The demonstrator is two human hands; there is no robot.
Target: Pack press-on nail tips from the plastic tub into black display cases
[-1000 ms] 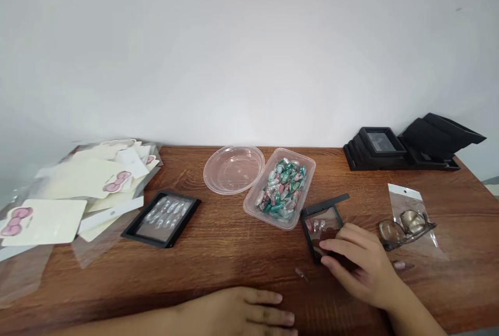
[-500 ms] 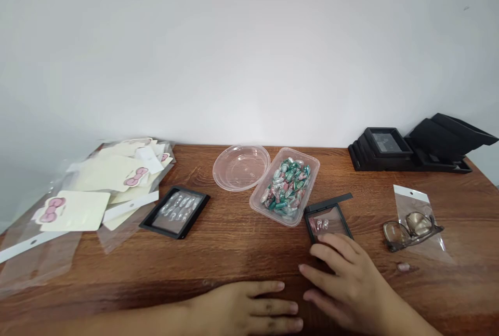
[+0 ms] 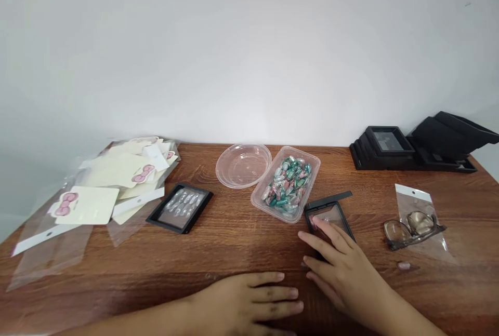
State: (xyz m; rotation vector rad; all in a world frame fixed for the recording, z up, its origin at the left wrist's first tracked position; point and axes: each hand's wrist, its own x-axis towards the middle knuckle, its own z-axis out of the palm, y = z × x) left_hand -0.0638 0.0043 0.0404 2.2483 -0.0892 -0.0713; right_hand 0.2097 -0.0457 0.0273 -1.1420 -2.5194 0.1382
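My left hand (image 3: 249,302) lies flat near the table's front edge with its fingers apart, holding nothing. My right hand (image 3: 339,268) reaches over a small black frame (image 3: 345,219) with a clear film window. Its fingers are spread, and one fingertip rests on or just over pinkish press-on nails (image 3: 313,218) in that frame, partly hiding them. Beyond the frame stands a clear rectangular tub (image 3: 257,203) full of green, pink and silvery press-on nails (image 3: 286,185). To the left, another black frame (image 3: 156,223) holds rows of silvery nails (image 3: 183,202).
A clear round lid (image 3: 244,165) is beside the tub. Packaged cream cards (image 3: 91,203) with pink bows pile up at left. Stacked black frames (image 3: 385,157) stand at back right. Glasses (image 3: 415,240) lie on a clear bag (image 3: 417,201), near a loose pink nail (image 3: 404,265).
My right hand has moved a little forward, so its fingertip now covers some of the nails in the frame. My left hand has stayed almost still. The view has shifted slightly.
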